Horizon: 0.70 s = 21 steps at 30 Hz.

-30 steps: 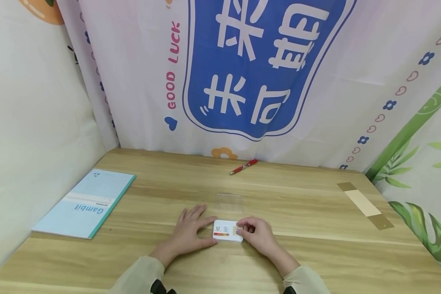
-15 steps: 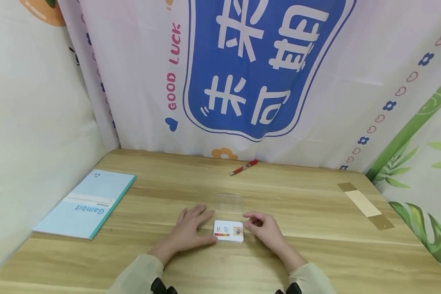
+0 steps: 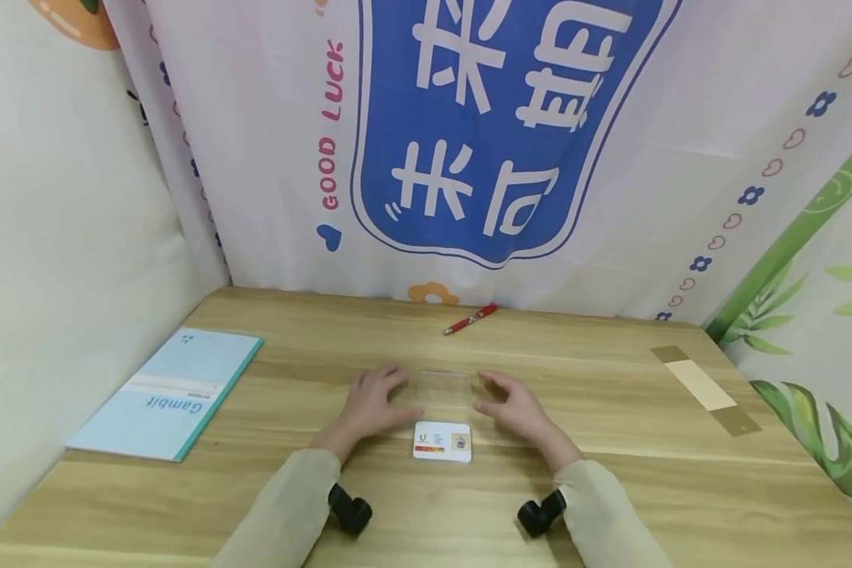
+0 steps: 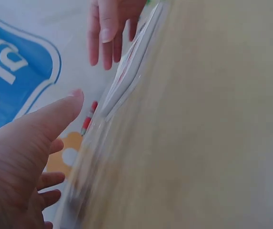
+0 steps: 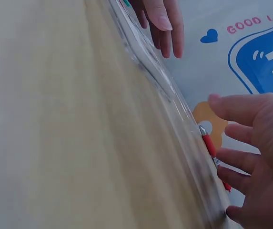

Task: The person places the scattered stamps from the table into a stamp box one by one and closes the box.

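Note:
A stack of white printed cards (image 3: 442,442), whose top card bears a logo and a square emblem, lies on the table in front of me. Just beyond it is a clear plastic lid (image 3: 445,390), flat on the wood. My left hand (image 3: 371,404) hovers at the lid's left side, thumb and fingers spread. On the opposite side my right hand (image 3: 517,406) is held with fingers parted, facing the lid. Neither hand grips anything. In the left wrist view the cards (image 4: 134,59) appear edge-on, seemingly in a clear tray.
A blue notebook (image 3: 166,394) lies at the table's left. Near the back edge rests a red pen (image 3: 471,319). Tape with a pale strip (image 3: 703,386) is stuck on the right side. A printed curtain (image 3: 277,158) hangs behind the table.
The right hand has let go of the cards' right edge. Both hands have moved forward, away from the cards, to either side of the clear lid.

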Motion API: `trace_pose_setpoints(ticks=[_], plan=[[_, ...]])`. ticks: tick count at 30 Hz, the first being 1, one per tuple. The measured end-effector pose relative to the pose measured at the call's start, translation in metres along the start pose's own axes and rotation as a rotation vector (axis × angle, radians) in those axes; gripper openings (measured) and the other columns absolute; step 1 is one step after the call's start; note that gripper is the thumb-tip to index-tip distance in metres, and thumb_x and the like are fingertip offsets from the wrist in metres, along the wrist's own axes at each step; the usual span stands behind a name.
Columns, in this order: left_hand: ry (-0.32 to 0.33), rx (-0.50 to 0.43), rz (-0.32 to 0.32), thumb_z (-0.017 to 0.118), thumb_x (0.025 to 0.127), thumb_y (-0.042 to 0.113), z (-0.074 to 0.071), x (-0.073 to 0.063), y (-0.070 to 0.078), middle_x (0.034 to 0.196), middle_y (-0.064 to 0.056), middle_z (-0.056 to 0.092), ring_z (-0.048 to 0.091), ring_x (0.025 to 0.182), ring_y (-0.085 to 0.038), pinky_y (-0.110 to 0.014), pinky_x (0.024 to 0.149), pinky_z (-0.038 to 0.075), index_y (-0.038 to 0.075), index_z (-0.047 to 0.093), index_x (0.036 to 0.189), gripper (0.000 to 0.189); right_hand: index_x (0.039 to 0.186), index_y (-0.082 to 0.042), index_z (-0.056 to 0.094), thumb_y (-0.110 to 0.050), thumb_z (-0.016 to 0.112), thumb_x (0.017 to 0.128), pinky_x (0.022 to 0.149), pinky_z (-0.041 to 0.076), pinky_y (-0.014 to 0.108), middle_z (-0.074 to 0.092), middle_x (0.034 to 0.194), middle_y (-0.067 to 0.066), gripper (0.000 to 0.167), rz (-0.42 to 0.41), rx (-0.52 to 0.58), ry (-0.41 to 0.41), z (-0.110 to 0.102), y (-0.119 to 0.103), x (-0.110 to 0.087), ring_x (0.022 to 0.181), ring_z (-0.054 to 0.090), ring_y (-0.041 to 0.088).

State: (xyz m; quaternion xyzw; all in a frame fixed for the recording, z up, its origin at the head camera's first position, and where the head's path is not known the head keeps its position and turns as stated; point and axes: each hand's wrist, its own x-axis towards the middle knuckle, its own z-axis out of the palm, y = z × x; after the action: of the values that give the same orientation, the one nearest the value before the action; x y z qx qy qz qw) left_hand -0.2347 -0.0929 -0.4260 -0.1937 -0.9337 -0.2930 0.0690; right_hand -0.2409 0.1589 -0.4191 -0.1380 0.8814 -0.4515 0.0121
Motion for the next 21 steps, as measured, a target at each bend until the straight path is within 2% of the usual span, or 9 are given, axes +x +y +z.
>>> trace_pose_setpoints(ticks=[4, 9, 11, 17, 21], plan=[[-0.014, 0.003, -0.032, 0.065, 0.068, 0.051, 0.0, 0.011, -0.005, 0.133, -0.015, 0.032, 0.021, 0.123, -0.033, -0.055, 0.096, 0.006, 0.015, 0.05, 0.122, 0.067, 0.125, -0.007, 0.045, -0.021, 0.07, 0.071, 0.097, 0.019, 0.047, 0.04, 0.129, 0.012, 0.061, -0.019, -0.048, -0.05, 0.003, 0.002, 0.011, 0.119, 0.032, 0.03], [-0.07, 0.017, -0.07, 0.064, 0.066, 0.055, 0.002, 0.021, -0.006, 0.136, -0.017, 0.026, 0.012, 0.125, -0.036, -0.057, 0.095, 0.002, 0.016, 0.049, 0.123, 0.071, 0.126, -0.01, 0.045, -0.027, 0.07, 0.07, 0.097, 0.0, 0.054, 0.038, 0.131, 0.01, 0.063, -0.041, -0.161, -0.057, 0.005, 0.004, 0.019, 0.121, 0.028, 0.029], [-0.097, 0.027, -0.08, 0.063, 0.066, 0.057, 0.003, 0.024, -0.005, 0.137, -0.018, 0.024, 0.011, 0.125, -0.037, -0.057, 0.095, 0.001, 0.017, 0.049, 0.124, 0.072, 0.126, -0.011, 0.045, -0.03, 0.07, 0.07, 0.095, -0.004, 0.055, 0.037, 0.132, 0.01, 0.064, -0.052, -0.203, -0.055, 0.005, 0.005, 0.021, 0.122, 0.026, 0.029], [-0.123, 0.057, -0.124, 0.061, 0.067, 0.057, 0.006, 0.025, -0.003, 0.138, -0.016, 0.021, 0.008, 0.126, -0.036, -0.056, 0.095, -0.001, 0.019, 0.048, 0.124, 0.07, 0.125, -0.01, 0.046, -0.037, 0.068, 0.07, 0.094, -0.003, 0.056, 0.034, 0.133, 0.01, 0.065, -0.08, -0.305, -0.067, 0.008, 0.007, 0.022, 0.124, 0.022, 0.029], [-0.126, 0.065, -0.13, 0.06, 0.069, 0.057, 0.007, 0.024, -0.004, 0.138, -0.016, 0.02, 0.007, 0.126, -0.036, -0.056, 0.095, -0.002, 0.019, 0.048, 0.124, 0.069, 0.124, -0.012, 0.048, -0.039, 0.068, 0.07, 0.095, -0.001, 0.056, 0.034, 0.134, 0.008, 0.063, -0.08, -0.345, -0.066, 0.011, 0.01, 0.022, 0.124, 0.021, 0.028]])
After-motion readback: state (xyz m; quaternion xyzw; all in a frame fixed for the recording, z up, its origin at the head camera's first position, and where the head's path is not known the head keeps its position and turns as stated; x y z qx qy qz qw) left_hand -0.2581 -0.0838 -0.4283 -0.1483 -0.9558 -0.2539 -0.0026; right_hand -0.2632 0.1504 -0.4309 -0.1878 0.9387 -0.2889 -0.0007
